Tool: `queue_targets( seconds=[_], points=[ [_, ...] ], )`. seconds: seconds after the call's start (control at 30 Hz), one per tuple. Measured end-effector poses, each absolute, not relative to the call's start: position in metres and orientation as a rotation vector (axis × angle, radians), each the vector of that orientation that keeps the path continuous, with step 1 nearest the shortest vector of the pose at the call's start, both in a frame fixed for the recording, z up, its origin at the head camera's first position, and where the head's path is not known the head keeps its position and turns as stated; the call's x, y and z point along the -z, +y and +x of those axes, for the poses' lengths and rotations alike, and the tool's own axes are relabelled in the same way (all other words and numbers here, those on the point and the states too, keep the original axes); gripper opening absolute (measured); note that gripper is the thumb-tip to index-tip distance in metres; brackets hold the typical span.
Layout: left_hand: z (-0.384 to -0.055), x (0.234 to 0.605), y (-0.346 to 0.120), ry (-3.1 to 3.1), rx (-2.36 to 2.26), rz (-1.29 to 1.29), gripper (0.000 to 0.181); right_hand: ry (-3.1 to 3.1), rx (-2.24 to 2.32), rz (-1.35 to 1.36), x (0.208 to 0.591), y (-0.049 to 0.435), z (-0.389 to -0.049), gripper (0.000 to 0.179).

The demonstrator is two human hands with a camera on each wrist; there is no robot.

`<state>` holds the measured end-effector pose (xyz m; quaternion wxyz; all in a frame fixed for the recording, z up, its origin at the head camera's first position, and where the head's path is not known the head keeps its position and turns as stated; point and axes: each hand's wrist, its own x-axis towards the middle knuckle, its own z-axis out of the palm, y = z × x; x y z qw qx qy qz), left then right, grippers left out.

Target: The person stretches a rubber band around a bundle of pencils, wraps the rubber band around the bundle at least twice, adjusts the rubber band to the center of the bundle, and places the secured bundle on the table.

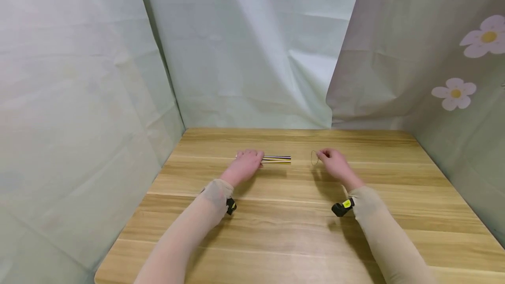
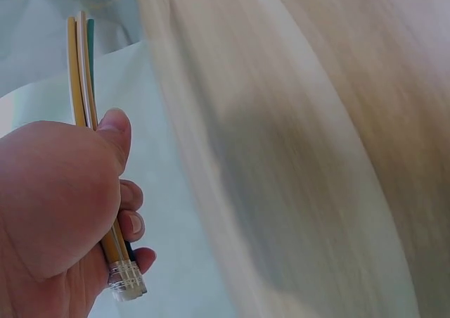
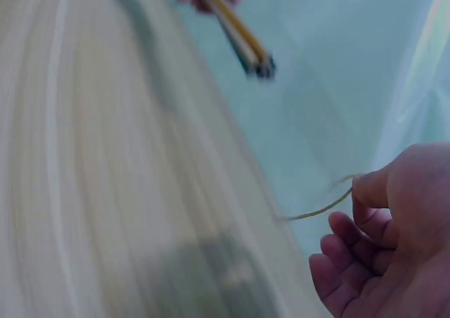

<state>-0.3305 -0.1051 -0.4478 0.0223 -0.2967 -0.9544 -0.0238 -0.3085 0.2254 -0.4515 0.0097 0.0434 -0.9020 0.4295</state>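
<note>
Bundle [image 1: 278, 160] of slim pencil-like sticks, yellow, white and dark, gripped in the left hand [image 1: 247, 162] with fingers curled round it, held above the wooden table [image 1: 284, 240], free ends pointing to 3 o'clock. Thin tan loop [image 3: 320, 211], at 3 o'clock from those ends and apart from them, pinched in the right hand [image 1: 334, 163], with flower prints [image 1: 455, 94] at 2 o'clock in the head view.

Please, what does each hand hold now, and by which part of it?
The left hand grips a pencil bundle around the part nearer its metal-banded ends. The right hand pinches a thin loop at its edge.
</note>
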Motion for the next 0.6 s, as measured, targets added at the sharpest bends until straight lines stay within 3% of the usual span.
queue_targets(
  seconds=[0.6],
  points=[
    [-0.328,0.445,-0.093,-2.928,0.037,-0.87,0.013,-2.75,-1.488,0.219,0.436,0.161,-0.308,0.035]
  ],
)
